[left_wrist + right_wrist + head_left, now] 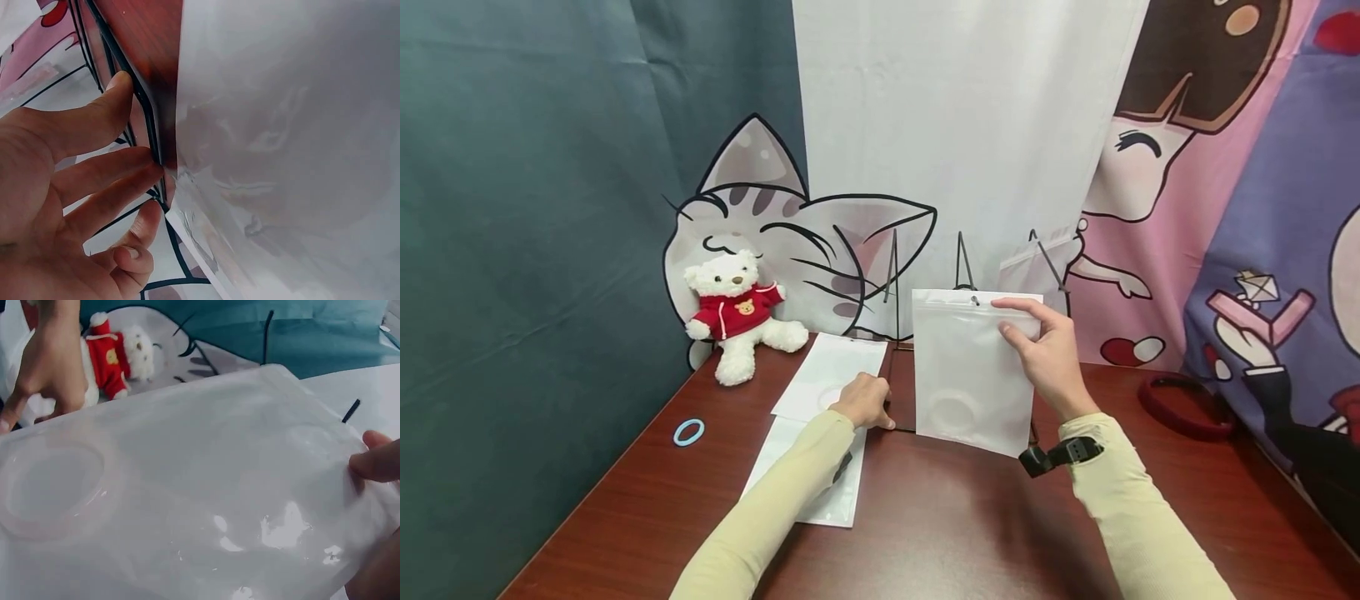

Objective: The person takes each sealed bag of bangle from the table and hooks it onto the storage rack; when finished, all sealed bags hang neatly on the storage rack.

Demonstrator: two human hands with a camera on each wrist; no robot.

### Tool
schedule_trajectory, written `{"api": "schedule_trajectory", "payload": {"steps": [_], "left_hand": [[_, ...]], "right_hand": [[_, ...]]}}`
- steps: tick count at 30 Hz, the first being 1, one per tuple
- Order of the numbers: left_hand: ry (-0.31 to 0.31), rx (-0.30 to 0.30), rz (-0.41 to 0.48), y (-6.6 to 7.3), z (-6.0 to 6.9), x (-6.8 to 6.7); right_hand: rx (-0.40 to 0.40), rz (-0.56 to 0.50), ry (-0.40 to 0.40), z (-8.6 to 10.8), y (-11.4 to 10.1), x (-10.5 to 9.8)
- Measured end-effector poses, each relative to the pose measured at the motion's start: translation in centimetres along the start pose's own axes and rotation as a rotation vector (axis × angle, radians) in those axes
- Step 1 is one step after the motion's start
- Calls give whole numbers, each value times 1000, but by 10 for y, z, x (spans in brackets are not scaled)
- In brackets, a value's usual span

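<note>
A white zip bag [973,375] hangs upright by its top hole at a hook of a black wire rack [897,325]; a ring shape shows through its lower part. My right hand [1045,354] pinches the bag near its upper right corner, thumb in front. In the right wrist view, that thumb [378,461] lies against the bag's edge. Low at the rack's left side is my left hand [865,400]. The left wrist view shows its thumb and fingertips [144,162] on the rack's dark wire. The bag hides much of the rack.
Two more white bags, an upper one [808,379] and a lower one [838,500], lie on the brown table [940,533] at left. Nearby are a blue ring [688,432] and a teddy bear [733,308] in red. A dark red headband [1183,408] lies at right.
</note>
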State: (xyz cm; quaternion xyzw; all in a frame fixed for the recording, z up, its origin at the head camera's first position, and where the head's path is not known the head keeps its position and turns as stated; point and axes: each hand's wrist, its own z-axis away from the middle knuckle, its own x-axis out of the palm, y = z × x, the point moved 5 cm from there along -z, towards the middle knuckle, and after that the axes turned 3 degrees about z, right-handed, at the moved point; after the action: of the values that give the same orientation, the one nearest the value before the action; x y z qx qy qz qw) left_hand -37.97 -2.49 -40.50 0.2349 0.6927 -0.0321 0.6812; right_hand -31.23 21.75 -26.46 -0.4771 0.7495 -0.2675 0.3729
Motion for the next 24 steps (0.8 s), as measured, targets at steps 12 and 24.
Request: {"api": "schedule_trajectory", "payload": {"steps": [12,24], "left_hand": [[-7,-1,-27,3,2,-1],[-13,-10,-19,0,2,0]], "right_hand": [[-64,316,-70,-32,14,18],[35,516,-259,-44,34,30]]}}
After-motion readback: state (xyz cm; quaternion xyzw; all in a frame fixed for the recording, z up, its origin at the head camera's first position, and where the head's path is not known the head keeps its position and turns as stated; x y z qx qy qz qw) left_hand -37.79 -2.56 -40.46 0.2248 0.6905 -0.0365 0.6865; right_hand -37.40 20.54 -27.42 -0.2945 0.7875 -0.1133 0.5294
